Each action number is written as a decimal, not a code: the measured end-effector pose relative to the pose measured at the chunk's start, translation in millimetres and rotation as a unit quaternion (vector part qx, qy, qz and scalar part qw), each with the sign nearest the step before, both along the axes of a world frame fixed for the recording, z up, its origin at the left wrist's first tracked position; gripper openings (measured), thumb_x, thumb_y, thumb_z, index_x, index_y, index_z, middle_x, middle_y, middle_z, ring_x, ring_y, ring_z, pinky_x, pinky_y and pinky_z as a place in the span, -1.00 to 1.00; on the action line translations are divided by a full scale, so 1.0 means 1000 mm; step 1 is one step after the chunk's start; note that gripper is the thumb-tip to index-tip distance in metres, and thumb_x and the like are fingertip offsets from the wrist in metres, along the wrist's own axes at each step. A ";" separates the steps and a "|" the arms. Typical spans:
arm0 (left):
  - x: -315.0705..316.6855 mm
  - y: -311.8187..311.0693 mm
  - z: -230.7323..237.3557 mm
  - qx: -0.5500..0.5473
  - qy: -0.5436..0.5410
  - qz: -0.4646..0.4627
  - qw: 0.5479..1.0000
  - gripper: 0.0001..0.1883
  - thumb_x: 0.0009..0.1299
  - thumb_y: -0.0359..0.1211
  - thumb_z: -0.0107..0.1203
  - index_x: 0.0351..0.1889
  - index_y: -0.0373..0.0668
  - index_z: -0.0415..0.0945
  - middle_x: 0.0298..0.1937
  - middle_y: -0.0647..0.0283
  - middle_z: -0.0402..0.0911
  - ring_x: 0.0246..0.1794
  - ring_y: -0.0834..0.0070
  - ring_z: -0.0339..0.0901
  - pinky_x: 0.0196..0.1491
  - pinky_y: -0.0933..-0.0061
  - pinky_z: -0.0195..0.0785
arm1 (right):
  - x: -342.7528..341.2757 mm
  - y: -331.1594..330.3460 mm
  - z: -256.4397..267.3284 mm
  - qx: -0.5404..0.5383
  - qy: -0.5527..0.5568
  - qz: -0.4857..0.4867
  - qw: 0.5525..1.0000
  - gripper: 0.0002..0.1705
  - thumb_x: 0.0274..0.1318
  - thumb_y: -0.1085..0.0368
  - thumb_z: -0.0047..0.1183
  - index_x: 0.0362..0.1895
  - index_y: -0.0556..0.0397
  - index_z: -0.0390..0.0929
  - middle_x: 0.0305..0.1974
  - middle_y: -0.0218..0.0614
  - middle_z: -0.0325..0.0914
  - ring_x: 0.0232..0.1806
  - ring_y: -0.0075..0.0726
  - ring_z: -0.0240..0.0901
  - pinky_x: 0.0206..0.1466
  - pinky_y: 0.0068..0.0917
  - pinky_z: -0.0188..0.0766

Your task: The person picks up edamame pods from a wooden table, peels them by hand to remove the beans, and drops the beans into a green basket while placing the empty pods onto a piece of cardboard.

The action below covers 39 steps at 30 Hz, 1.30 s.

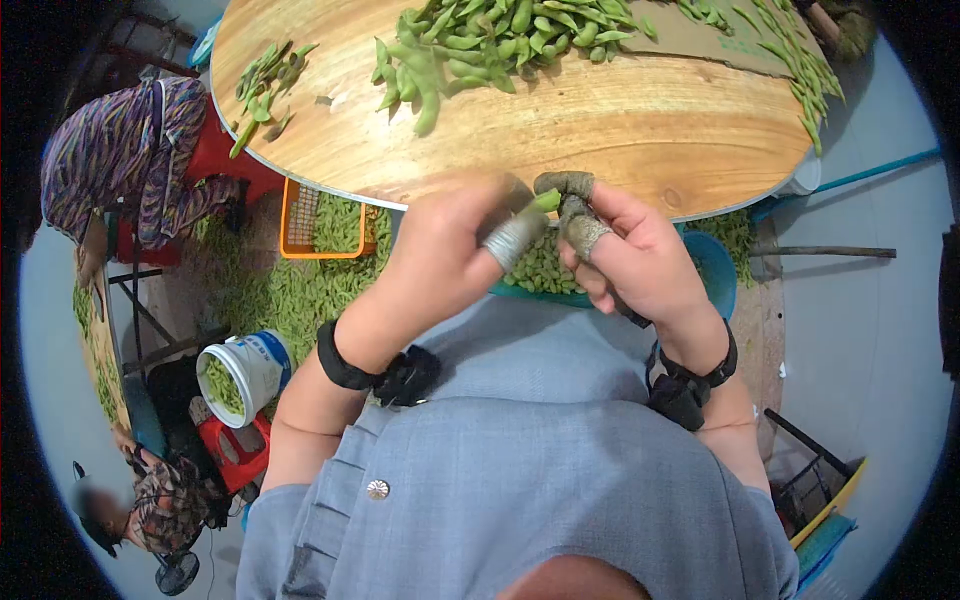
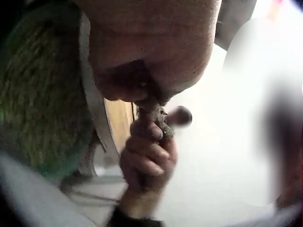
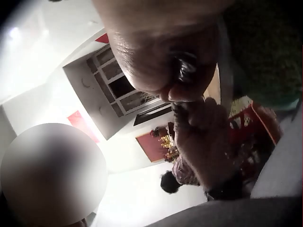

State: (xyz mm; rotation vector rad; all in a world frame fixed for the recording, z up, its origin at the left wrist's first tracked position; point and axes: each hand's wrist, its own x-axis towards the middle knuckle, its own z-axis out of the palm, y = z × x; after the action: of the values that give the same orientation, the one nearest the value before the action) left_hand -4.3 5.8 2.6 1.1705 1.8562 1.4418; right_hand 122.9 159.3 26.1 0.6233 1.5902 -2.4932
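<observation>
A green pod (image 1: 546,202) is pinched by the left hand (image 1: 450,245), whose thumb carries a silvery wrap; that hand is blurred. Close against it on the right is the right hand (image 1: 640,250), thumb and forefinger in dirty, worn coverings, fingers curled near the pod's end. Whether the right fingers also grip the pod cannot be told. Below both hands, a green tub holds shelled beans (image 1: 545,268). In the left wrist view the right hand (image 2: 149,158) meets the left fingertips; the right wrist view shows the left hand (image 3: 206,142), dark and partly hidden.
Piles of pods (image 1: 500,40) lie on the round wooden table (image 1: 560,130). An orange basket (image 1: 290,220), a white bucket (image 1: 270,365) and loose pods (image 1: 320,285) stand or lie on the left. A blue basin (image 1: 715,275) is at the right. Two other people are at the left.
</observation>
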 end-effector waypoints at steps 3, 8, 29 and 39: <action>0.002 0.001 0.011 -0.020 0.482 0.048 0.875 -0.86 0.01 -0.47 0.06 -0.45 -0.15 0.37 -0.55 0.21 0.37 -0.52 0.25 0.42 -0.46 0.28 0.32 | -0.002 -0.006 0.007 0.125 0.000 0.017 0.992 -0.63 0.14 0.42 -0.16 0.06 0.05 0.42 -0.46 -0.47 0.46 -0.66 -0.67 0.35 -0.67 -0.70 0.31; 0.007 0.004 0.000 -0.043 0.527 0.078 0.845 -0.86 0.08 -0.45 0.05 -0.38 -0.17 0.38 -0.52 0.19 0.38 -0.51 0.27 0.43 -0.46 0.31 0.32 | -0.001 -0.008 0.010 0.211 0.006 0.030 0.977 -0.46 0.08 0.48 -0.21 0.21 0.04 0.36 -0.41 -0.50 0.47 -0.61 -0.74 0.33 -0.63 -0.78 0.27; 0.004 -0.010 0.005 -0.110 0.038 -0.126 0.985 -0.83 0.34 -0.44 -0.05 -0.17 -0.31 0.48 -0.49 0.09 0.52 -0.47 0.28 0.49 -0.33 0.35 0.36 | 0.004 0.003 -0.020 0.410 0.038 0.052 0.910 -0.72 -0.14 0.37 0.16 -0.26 0.17 0.47 -0.42 -0.19 0.50 -0.44 -0.32 0.42 -0.33 -0.40 0.39; -0.008 -0.050 0.003 -0.173 -0.041 0.004 0.984 -0.79 0.24 -0.48 -0.04 -0.19 -0.30 0.52 -0.37 -0.05 0.58 -0.32 0.07 0.58 -0.22 0.27 0.41 | -0.012 -0.013 -0.020 0.624 0.134 0.074 0.767 -0.74 -0.16 0.36 0.13 -0.29 0.15 0.45 -0.40 -0.03 0.49 -0.31 0.15 0.45 -0.27 -0.12 0.41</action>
State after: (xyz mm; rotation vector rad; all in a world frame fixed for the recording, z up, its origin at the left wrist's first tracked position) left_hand -12.4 -44.2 5.3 0.9203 1.9567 1.0959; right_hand 110.6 146.3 5.6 0.1536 3.1384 -1.0922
